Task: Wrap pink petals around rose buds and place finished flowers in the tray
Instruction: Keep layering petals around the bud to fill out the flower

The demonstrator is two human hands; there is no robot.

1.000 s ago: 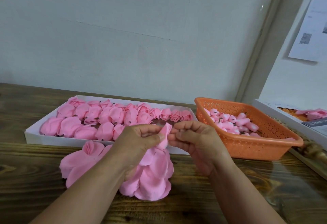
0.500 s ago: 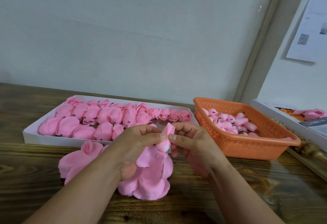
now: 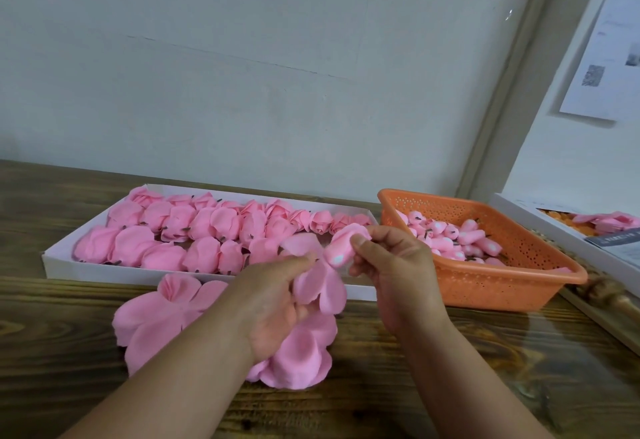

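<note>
Pink soft rose bud (image 3: 341, 254) is pinched between thumb and curled fingers of the right hand (image 3: 391, 265). Left hand (image 3: 273, 303) grips the pink petal cluster (image 3: 320, 286) wrapped beneath it, above loose pink petals (image 3: 162, 320) on the wooden table (image 3: 52, 352), just before the white flower tray (image 3: 69, 265) and beside the orange perforated basket (image 3: 502, 286).

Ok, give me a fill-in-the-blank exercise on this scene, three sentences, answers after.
1. The loose rose buds lie in a basket coloured ____.
2. The white tray of finished flowers stands on the ____ side of that basket.
3. The right hand pinches a ____ against the petals held by the left hand.

Answers: orange; left; bud
</note>
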